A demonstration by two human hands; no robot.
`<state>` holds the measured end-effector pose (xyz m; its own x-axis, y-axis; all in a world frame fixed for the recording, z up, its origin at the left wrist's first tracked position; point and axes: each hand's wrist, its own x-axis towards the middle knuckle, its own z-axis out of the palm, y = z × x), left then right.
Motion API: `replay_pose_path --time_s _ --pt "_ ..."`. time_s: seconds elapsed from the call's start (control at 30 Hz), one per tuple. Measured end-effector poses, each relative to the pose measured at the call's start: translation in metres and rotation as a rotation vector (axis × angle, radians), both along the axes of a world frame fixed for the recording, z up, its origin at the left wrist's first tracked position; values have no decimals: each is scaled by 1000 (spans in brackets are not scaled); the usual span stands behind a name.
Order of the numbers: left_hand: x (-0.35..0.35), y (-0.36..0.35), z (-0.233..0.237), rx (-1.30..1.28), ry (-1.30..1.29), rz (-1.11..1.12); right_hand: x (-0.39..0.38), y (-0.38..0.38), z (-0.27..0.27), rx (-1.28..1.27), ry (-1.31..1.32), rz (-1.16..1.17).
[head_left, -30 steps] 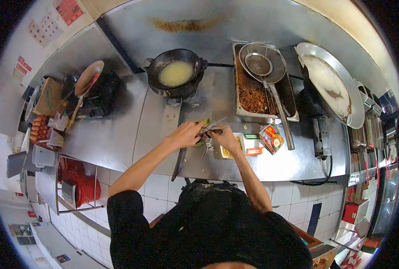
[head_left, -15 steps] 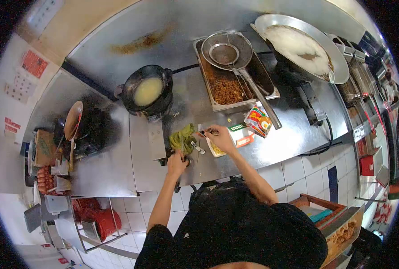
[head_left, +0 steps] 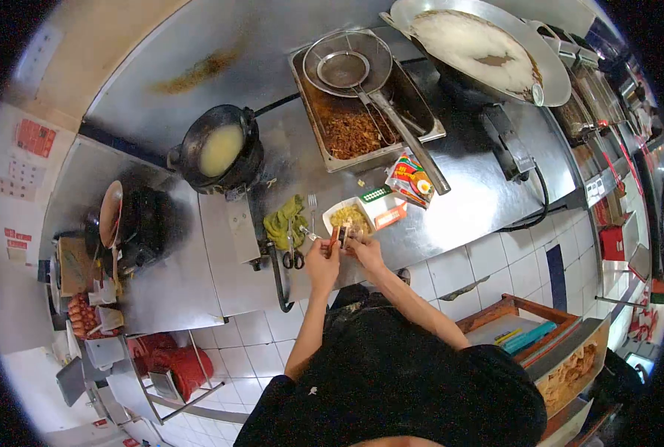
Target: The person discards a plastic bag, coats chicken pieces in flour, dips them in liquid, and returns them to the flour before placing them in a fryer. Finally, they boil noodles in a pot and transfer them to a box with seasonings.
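My left hand [head_left: 322, 258] and my right hand [head_left: 366, 249] meet at the front edge of the steel counter [head_left: 466, 201]. Both pinch a small orange-and-white sachet [head_left: 342, 237] between the fingertips. Just beyond the hands stands a white square bowl [head_left: 347, 217] with yellow noodles in it. A fork [head_left: 312, 207] lies left of the bowl, beside a crumpled green cloth [head_left: 283, 220]. Scissors [head_left: 293, 254] lie on the counter left of my left hand.
An opened noodle packet [head_left: 409, 179] and a small green-and-orange wrapper [head_left: 383, 205] lie right of the bowl. Behind are a black wok of pale liquid [head_left: 219, 150], a steel tray of fried bits [head_left: 354, 130] with a strainer [head_left: 345, 68], and a large wok [head_left: 481, 48].
My left hand left the green cloth and scissors, my right hand put down the fork. Both hands drew back toward me and now hold a sachet together. The view shifted.
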<state>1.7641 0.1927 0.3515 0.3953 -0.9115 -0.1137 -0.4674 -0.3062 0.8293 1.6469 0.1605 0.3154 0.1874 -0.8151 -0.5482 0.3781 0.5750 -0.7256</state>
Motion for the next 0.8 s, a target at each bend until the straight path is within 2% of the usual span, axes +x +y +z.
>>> replay_pose_path --time_s 0.13,0.2,0.33,0.4,0.43,0.5,0.63,0.73,0.8 --pt "-25 2 14 -169 -160 -35 8 2 4 124 -96 -81" --pt "-30 0 11 -395 -408 -194 5 -3 16 242 -264 -199" --pt "-25 -1 17 -337 -456 -251 5 -8 16 294 -302 -166" --pt "-22 -7 20 -270 -360 -52 9 -8 6 282 -246 -206" --pt "-19 -10 19 -271 -363 -52 11 -9 1 282 -248 -206" --pt "-12 -14 15 -69 -122 -52 12 -12 -2 319 -268 -195" --pt "-7 -20 15 -24 -99 -132 17 -11 1 256 -334 -171" --pt "-10 -23 19 31 -128 -87 28 -12 -12 308 -424 -153" --pt "-7 -20 14 -223 -413 -308 30 -14 -19 290 -341 -127"
